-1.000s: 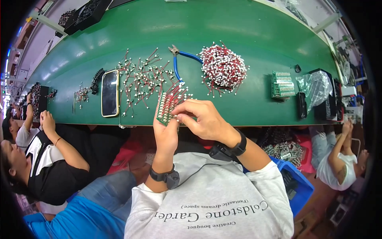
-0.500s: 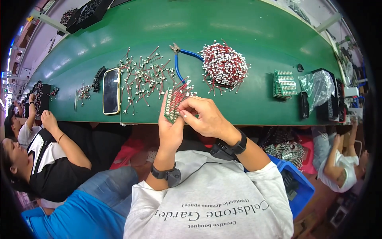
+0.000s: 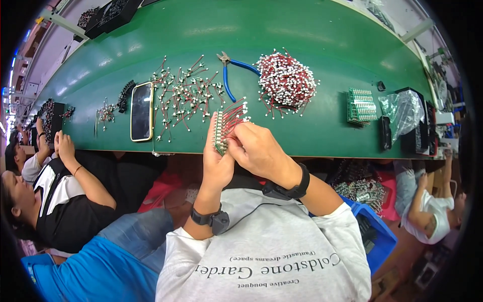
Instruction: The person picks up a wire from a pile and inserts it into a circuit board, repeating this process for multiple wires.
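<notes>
Above the bench's near edge, my left hand (image 3: 217,168) grips a green circuit board panel (image 3: 219,132) tilted upright. Red wires with white plugs (image 3: 236,113) stick out from the panel's right side. My right hand (image 3: 259,151) is closed at the panel's lower right, thumb and forefinger pinched at the wires; what lies between the fingertips is hidden. Beyond my hands is a heap of red wires with white connectors (image 3: 287,80). Blue-handled cutting pliers (image 3: 225,75) lie to the left of that heap. Small wired boards (image 3: 186,95) are scattered farther left.
A phone (image 3: 142,111) lies left of the scattered pieces on the green bench (image 3: 302,141). Stacked green panels (image 3: 360,106) and a clear plastic bag (image 3: 402,113) are at the right. A blue bin (image 3: 380,236) stands below by my right side. A co-worker (image 3: 75,196) sits at the left.
The panel has turned more edge-on to the view. My right hand has rolled over, its back now showing more and its fingers lower along the panel. The co-worker's hands at the left have moved.
</notes>
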A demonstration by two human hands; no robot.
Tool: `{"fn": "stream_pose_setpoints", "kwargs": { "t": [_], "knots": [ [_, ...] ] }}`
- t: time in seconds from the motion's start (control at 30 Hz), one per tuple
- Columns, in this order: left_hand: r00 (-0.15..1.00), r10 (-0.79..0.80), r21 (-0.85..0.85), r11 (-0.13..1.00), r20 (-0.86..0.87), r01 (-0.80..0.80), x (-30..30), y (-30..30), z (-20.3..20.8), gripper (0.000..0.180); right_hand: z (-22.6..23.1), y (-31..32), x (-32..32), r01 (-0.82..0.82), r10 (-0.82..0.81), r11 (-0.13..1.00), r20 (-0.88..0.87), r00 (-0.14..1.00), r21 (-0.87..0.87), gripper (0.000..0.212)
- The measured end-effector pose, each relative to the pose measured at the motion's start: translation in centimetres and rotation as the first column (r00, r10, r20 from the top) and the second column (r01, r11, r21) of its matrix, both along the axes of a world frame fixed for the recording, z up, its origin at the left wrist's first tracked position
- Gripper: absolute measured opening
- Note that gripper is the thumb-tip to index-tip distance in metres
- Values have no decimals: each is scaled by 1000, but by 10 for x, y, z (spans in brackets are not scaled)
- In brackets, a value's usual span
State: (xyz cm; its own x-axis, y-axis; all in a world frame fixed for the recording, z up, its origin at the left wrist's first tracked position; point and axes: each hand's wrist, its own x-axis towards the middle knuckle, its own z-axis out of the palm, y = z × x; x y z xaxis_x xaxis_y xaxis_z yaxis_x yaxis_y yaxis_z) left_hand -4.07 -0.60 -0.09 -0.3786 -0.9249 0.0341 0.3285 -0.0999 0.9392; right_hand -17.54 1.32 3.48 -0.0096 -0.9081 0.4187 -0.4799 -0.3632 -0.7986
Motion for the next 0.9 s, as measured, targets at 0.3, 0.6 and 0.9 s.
{"fn": "stream_pose_setpoints", "kwargs": {
  "t": [0.3, 0.6, 0.9],
  "knots": [
    [998, -35, -61, 997, 61, 38, 5, 2, -2, 69, 10, -2, -1, -52, 53, 999, -66, 996, 16, 14],
    [994, -31, -52, 998, 106, 36, 5, 7, -1, 68, 3, -2, 3, -17, 13, 1000, -159, 987, -23, 17],
    [985, 170, 161, 972, 18, -170, 22, -3, 0, 71, 2, -31, -48, 220, -270, 959, -328, 905, -180, 20]
  ]
}}
